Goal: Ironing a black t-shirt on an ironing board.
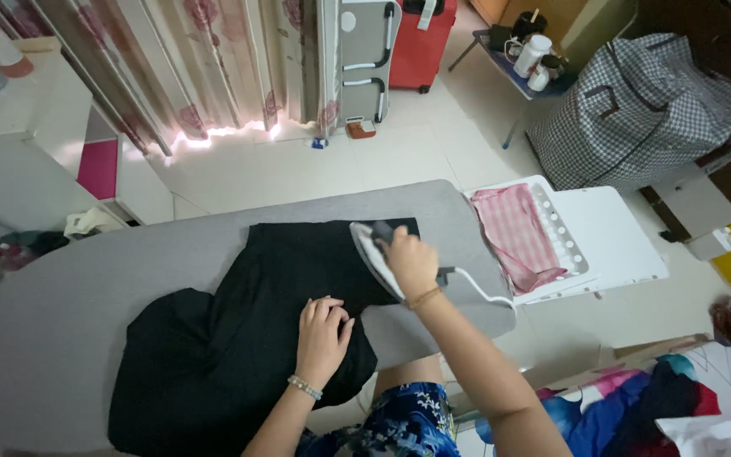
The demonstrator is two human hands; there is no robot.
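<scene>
While the right hand (410,261) grips the iron (376,254) by its handle, tilting its soleplate up off the cloth at centre frame, the left hand (323,332) lies flat, fingers loosely spread and holding nothing, on the black garment (230,330), seemingly to pin the fabric smooth. That garment sprawls across the grey board (44,322), lower centre. A pink checked cloth (513,233) waits on the white rest (619,241) at right, out of the iron's way.

iron (376,254): handle hidden by right hand (409,261) | garment (239,338): bottom edge cut off
</scene>
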